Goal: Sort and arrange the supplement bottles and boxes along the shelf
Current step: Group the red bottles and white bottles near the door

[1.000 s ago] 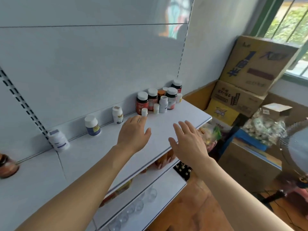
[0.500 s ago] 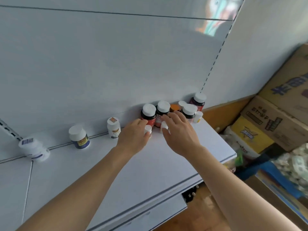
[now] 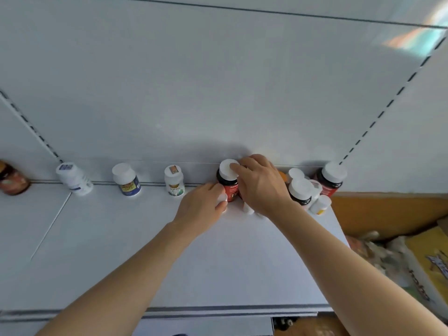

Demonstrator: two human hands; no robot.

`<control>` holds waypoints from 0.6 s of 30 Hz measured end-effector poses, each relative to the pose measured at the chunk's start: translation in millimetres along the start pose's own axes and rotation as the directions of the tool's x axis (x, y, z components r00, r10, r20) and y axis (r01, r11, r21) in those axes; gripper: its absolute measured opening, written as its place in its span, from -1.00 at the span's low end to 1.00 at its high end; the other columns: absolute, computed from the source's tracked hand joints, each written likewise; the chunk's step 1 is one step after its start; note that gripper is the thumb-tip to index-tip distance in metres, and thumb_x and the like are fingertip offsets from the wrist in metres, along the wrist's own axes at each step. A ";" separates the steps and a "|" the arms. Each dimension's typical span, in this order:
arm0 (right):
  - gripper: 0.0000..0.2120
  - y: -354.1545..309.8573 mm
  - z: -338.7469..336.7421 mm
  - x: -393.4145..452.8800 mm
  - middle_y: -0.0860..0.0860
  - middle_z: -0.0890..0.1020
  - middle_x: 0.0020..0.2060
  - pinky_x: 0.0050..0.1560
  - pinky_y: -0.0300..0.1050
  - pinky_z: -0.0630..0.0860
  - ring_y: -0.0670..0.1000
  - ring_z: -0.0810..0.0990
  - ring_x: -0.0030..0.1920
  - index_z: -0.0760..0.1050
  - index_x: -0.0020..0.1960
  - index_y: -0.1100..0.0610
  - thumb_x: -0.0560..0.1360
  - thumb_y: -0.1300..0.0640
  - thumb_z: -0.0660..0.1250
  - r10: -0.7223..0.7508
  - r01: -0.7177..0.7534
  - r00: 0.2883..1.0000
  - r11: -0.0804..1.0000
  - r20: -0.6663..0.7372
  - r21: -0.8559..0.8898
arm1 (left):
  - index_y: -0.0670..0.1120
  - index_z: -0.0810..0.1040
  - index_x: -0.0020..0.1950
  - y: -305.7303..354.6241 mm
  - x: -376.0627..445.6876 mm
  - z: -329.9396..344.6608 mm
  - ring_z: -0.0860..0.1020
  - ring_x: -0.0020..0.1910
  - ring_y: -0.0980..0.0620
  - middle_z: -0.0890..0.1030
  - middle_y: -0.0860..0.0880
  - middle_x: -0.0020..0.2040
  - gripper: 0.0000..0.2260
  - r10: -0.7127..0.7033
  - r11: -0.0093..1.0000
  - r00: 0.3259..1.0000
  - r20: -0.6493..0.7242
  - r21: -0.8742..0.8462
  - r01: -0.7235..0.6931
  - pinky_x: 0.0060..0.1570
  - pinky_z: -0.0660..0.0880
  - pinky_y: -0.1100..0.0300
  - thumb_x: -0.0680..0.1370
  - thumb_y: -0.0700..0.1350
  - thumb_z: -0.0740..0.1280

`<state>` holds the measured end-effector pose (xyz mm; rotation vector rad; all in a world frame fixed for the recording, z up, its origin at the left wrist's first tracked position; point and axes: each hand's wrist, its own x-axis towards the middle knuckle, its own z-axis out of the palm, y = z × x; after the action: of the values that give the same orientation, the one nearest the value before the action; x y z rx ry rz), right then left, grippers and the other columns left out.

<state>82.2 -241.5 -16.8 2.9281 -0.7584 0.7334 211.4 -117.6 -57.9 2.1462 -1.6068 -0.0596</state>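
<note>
Bottles crowd your fingers: right hand (image 3: 260, 184) grips the red-labelled bottle (image 3: 228, 181); left hand (image 3: 202, 209) pinches a small white bottle (image 3: 222, 198) just beside.

Smooth matt white shelf (image 3: 218, 263); glossy dark bottle (image 3: 229, 184), matt cap

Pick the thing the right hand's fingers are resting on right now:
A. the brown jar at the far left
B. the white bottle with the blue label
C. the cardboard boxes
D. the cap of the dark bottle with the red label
D: the right hand reaches over the cluster, its fingertips lying on the white cap of the red-labelled dark bottle.
</note>
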 end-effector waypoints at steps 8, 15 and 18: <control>-0.83 5.7 2.7 11.0 0.02 0.65 -0.12 -0.03 0.04 0.52 0.19 0.55 0.06 0.64 -0.05 0.13 0.39 0.13 0.36 -0.027 0.026 1.000 0.997 0.009 0.066 | 0.00 0.53 0.08 -3.4 -1.8 -2.7 0.54 -0.02 -0.04 0.60 0.05 0.02 -0.85 -0.059 0.996 0.998 0.034 -0.069 0.061 -0.14 0.48 0.07 0.54 0.00 0.32; -0.82 4.7 1.5 12.3 0.01 0.66 -0.10 0.00 0.02 0.50 0.17 0.55 0.08 0.59 -0.08 0.14 0.37 0.08 0.40 -0.025 0.022 0.998 0.998 0.049 0.059 | 0.04 0.54 0.10 -16.3 -3.6 -9.5 0.56 -0.02 -0.01 0.61 0.08 0.04 -0.86 -0.083 0.987 0.994 0.064 -0.131 0.091 -0.12 0.48 0.11 0.55 -0.06 0.31; -0.79 4.2 -0.7 15.5 0.00 0.65 -0.09 0.03 0.02 0.48 0.16 0.54 0.09 0.59 -0.05 0.13 0.37 0.05 0.42 0.001 -0.008 0.997 0.996 0.080 0.088 | 0.05 0.54 0.18 -21.5 -5.9 -15.2 0.55 0.02 0.02 0.59 0.08 0.10 -0.80 -0.099 0.984 0.992 0.074 -0.141 0.109 -0.08 0.49 0.12 0.56 -0.05 0.31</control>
<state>91.8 -252.2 -9.5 3.0525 -0.7586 0.6710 233.4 -102.5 -53.9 2.1343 -1.4767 -0.2752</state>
